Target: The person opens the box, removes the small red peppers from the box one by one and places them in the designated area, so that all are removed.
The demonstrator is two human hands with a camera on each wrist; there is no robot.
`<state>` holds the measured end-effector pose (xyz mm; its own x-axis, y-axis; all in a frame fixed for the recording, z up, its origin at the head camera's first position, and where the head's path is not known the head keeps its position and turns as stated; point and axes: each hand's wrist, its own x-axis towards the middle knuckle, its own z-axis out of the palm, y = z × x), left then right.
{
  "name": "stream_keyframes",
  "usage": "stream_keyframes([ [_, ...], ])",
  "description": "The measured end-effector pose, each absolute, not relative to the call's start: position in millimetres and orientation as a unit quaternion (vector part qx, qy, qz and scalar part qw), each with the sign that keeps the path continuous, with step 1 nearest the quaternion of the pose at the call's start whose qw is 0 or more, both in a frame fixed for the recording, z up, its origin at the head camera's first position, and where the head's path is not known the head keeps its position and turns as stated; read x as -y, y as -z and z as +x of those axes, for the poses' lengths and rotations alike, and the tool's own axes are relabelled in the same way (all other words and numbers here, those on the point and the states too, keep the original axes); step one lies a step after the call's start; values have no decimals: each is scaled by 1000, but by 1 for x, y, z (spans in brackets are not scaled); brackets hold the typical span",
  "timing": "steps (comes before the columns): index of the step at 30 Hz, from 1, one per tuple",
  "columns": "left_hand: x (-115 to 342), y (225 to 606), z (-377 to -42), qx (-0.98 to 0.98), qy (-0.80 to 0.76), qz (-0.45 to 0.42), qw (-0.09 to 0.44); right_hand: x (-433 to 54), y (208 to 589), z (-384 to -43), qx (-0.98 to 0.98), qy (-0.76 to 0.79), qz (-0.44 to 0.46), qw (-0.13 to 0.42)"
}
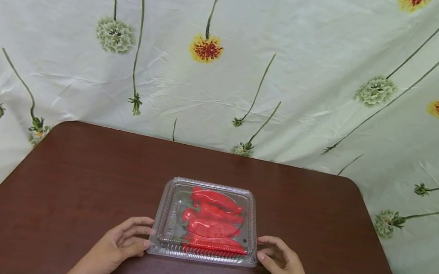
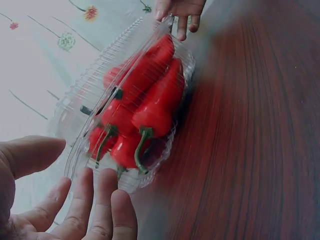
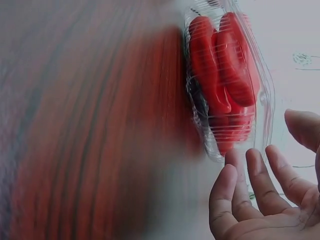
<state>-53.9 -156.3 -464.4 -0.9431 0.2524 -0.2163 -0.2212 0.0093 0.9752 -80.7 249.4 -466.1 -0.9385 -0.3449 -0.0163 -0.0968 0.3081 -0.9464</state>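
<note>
A clear plastic clamshell box (image 1: 176,217) with its lid down lies on the brown table. Inside it are several red peppers (image 1: 214,228) with green stems. My left hand (image 1: 125,240) is at the box's left edge, its thumb and fingertips at or touching the rim. On the opposite side, my right hand (image 1: 283,268) has its fingertips close to the right edge; whether they touch is hard to tell. Both wrist views show fairly straight, spread fingers (image 2: 80,202) and fingers (image 3: 262,185) beside the box, with neither hand closed round it.
The dark brown wooden table (image 1: 85,172) has rounded far corners. Behind and around it hangs a pale cloth (image 1: 228,89) printed with flowers on long stems.
</note>
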Motion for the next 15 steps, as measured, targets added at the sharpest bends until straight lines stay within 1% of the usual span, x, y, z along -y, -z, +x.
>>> stream_keyframes([
  [4, 155, 467, -52, -673, -721, 20, 163, -247, 466, -80, -778, 599, -139, 130],
  [8, 153, 469, -51, -649, -741, 23, 169, -246, 466, -81, -753, 626, -116, 163],
  [12, 150, 469, -52, -642, -746, -3, 177, -244, 466, -81, -741, 639, -85, 187],
  [15, 148, 468, -53, -645, -742, -27, 179, -242, 465, -81, -738, 643, -70, 190],
])
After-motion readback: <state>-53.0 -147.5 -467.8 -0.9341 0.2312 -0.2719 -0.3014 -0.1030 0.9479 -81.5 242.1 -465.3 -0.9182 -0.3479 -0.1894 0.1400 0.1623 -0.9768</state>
